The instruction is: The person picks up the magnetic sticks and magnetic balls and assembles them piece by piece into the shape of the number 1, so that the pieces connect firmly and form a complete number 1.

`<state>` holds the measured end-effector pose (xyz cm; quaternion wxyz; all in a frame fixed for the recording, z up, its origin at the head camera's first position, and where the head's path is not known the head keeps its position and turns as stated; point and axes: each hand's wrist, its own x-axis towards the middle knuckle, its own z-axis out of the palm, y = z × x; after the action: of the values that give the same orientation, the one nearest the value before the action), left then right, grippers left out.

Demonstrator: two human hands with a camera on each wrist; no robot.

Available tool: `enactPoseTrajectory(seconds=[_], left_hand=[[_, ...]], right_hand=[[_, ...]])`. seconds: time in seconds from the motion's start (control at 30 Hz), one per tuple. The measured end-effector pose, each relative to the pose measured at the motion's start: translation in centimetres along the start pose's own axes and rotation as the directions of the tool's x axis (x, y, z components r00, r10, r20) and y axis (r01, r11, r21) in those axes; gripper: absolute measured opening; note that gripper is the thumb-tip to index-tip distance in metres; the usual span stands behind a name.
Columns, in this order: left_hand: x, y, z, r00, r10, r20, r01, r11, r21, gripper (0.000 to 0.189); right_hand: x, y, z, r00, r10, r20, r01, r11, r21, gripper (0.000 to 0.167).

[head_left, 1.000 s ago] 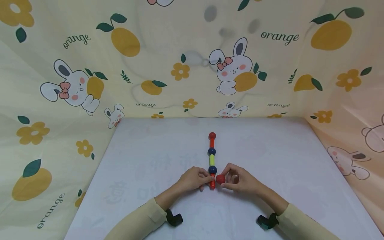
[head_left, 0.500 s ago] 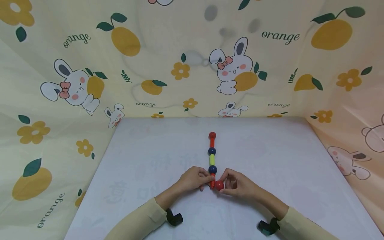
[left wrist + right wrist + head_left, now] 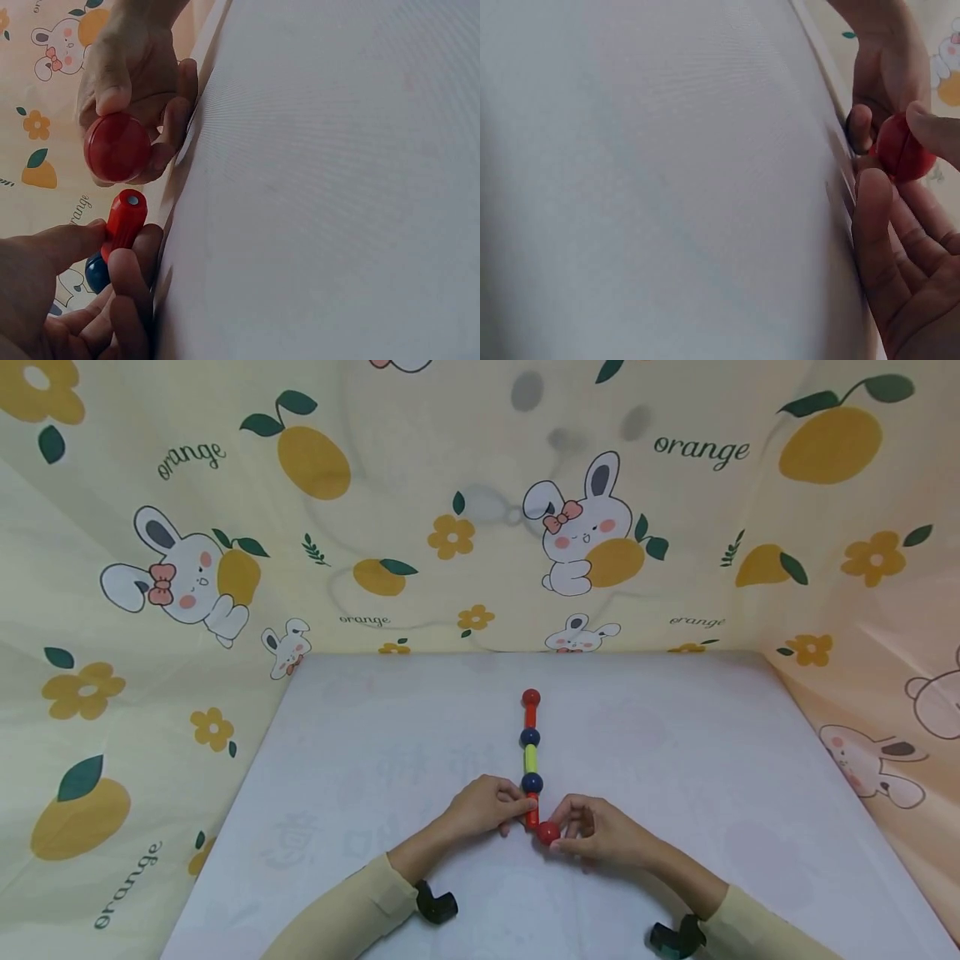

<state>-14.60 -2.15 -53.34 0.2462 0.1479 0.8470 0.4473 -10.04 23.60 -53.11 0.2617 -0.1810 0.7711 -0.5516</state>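
Note:
A straight chain of balls and rods lies on the white table, pointing away from me. From the far end come a red ball (image 3: 531,697), a red rod (image 3: 530,717), a blue ball (image 3: 529,737), a yellow-green rod (image 3: 531,758) and another blue ball (image 3: 532,782). The nearest piece is a second red rod (image 3: 126,221), which my left hand (image 3: 483,806) pinches between thumb and fingers. Its free end shows a pale round spot in the left wrist view. My right hand (image 3: 607,833) pinches a loose red ball (image 3: 118,148), slightly apart from that end.
The white table (image 3: 360,727) extends around both hands. Behind it and at both sides hangs a cream cloth (image 3: 495,460) printed with rabbits and oranges. A black wrist device (image 3: 437,903) sits at the left cuff, another black device (image 3: 677,937) at the right.
My right hand has brought the red ball nearer to me, from beside the near red rod to just past its free end. The left hand and the chain stay in place.

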Motion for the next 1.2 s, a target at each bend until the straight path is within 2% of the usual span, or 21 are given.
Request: enactPoseTrajectory(seconds=[0.1,0.3,0.73,0.87,1.03,1.2], left_hand=[[0.0,0.1,0.0,1.0,-0.007,-0.004,0.007,1.0,0.007,0.027],[0.0,0.1,0.1,1.0,-0.015,-0.007,0.015,1.0,0.009,0.025],[-0.1,0.3,0.0,1.0,-0.025,-0.008,0.025,1.0,-0.003,0.026],[-0.1,0.3,0.1,1.0,-0.022,-0.008,0.022,1.0,-0.006,0.025],[-0.1,0.3,0.1,1.0,-0.015,-0.008,0.015,1.0,-0.003,0.026],[-0.1,0.2,0.0,1.0,-0.01,-0.011,0.01,1.0,0.0,0.027]], right_hand=[[-0.2,-0.2,0.2,1.0,0.024,-0.009,-0.024,1.0,-0.01,0.028],[-0.2,-0.1,0.8,0.999,-0.006,-0.05,0.001,0.995,-0.105,0.026],[0.1,-0.3,1.9,0.993,-0.009,-0.117,-0.015,0.979,-0.204,0.03],[0.2,-0.6,2.3,0.989,0.006,-0.147,-0.042,0.969,-0.245,0.03],[0.3,-0.9,2.6,0.983,0.026,-0.182,-0.074,0.962,-0.264,0.03],[0.5,-0.9,2.8,0.981,0.015,-0.191,-0.067,0.96,-0.271,0.029]])
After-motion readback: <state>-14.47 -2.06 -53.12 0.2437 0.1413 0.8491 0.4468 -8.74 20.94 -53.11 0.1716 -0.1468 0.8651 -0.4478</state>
